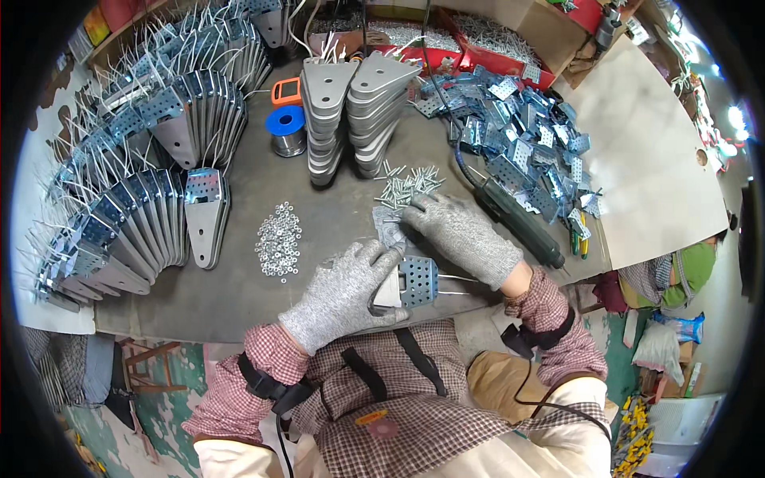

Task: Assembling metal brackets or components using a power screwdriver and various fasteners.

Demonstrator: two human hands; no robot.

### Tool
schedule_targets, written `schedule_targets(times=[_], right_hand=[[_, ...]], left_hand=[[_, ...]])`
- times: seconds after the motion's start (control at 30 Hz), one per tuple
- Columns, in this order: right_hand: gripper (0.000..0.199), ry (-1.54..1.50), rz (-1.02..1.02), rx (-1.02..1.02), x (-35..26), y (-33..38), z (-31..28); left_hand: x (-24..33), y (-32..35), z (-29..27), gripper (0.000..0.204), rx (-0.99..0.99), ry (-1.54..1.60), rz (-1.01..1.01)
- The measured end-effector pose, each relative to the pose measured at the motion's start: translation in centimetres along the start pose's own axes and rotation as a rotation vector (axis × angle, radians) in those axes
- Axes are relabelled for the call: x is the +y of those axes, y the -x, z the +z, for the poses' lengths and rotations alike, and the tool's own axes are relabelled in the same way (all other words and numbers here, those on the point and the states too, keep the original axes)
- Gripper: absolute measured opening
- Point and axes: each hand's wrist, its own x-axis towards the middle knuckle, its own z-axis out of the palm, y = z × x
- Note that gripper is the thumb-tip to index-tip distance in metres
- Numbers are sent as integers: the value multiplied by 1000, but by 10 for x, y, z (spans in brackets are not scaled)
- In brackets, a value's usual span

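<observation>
My left hand (343, 287), in a grey knit glove, is closed around a light grey metal plate (388, 288) near the table's front edge. A blue-silver perforated bracket (418, 281) sits at the plate's right end, with pale wires (458, 284) running off to the right. My right hand (462, 239), gloved alike, is at the near edge of a loose pile of screws (410, 187). Its fingers are curled together, and whatever they pinch is hidden. Under its fingertips lies a small grey patch (389, 227) of cloth or film. Left of my hands is a heap of small nuts (279, 243).
Stacked grey plates (327, 103) stand behind the screws, beside a solder spool (287, 131). Rows of wired plates (151, 215) fill the left side. A heap of perforated brackets (518, 135) lies at right, with a corded dark screwdriver (522, 223) and green-yellow pliers (580, 239) nearby.
</observation>
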Motion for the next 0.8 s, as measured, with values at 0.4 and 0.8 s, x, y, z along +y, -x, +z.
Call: schedule_targets(times=[0.4,0.8], right_hand=[[22,-610,12,147,-22,12,-8],[44,-258,13,267,-56,24,22]], left_hand=[[-2,2,9,93,71,25,-58],[-5,5,15,91,82,25,-105]])
